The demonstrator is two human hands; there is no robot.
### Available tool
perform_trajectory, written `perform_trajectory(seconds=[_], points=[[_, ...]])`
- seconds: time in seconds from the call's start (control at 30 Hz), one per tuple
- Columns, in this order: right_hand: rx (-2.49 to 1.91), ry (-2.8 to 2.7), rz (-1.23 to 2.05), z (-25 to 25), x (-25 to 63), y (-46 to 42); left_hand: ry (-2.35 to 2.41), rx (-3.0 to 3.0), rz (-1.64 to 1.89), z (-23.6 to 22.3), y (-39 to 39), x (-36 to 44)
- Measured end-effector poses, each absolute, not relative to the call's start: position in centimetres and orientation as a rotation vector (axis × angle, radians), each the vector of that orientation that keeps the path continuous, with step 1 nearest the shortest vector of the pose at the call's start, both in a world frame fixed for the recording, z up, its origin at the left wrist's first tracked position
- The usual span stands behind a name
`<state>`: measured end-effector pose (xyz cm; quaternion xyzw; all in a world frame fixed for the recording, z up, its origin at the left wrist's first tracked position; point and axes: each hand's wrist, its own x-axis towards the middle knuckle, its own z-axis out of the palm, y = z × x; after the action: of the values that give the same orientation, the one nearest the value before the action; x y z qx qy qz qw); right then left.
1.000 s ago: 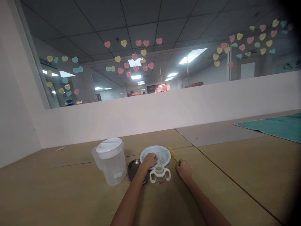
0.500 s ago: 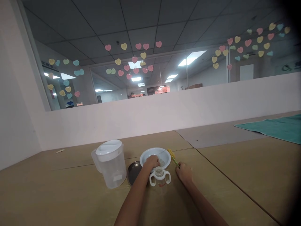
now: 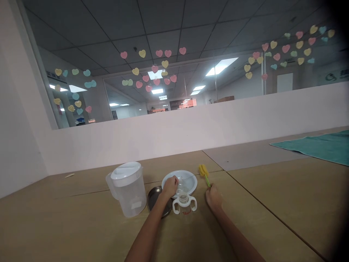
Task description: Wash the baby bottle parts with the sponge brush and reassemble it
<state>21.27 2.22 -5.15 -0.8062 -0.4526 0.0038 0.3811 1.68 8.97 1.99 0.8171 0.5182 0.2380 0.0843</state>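
Observation:
My left hand [image 3: 170,186] is closed over the left side of a white bowl [image 3: 193,188]; whatever its curled fingers hold is hidden. Something clear shows beside its fingers in the bowl, too small to name. My right hand [image 3: 214,197] grips the green handle of a bottle brush with a yellow sponge head [image 3: 203,170], which points up and away, to the right of the bowl. In front of the bowl, between my arms, a clear baby bottle [image 3: 184,203] with white side handles stands upright without a lid.
A clear plastic pitcher [image 3: 130,196] with a white lid stands left. Between it and the bottle lies a round dark metal dish [image 3: 152,198], partly behind my left arm. A green cloth [image 3: 324,145] lies far right. A window wall backs the table [image 3: 81,225].
My left hand has lifted slightly and moved left in the bowl. The brush head has swung away from the bowl's rim and now points more upright.

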Motion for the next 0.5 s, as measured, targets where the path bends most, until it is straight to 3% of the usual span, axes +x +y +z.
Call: perform_trajectory(seconds=[0.27,0.5], points=[[-1.685,-1.112,-0.061,-3.2,20.6,1.1,1.450,2.074,1.385,1.9,6.1,-1.0],[-1.204,-1.479,-0.092,-1.3,18.4,-1.6,1.316,1.914,1.595,0.5,4.1,-1.9]])
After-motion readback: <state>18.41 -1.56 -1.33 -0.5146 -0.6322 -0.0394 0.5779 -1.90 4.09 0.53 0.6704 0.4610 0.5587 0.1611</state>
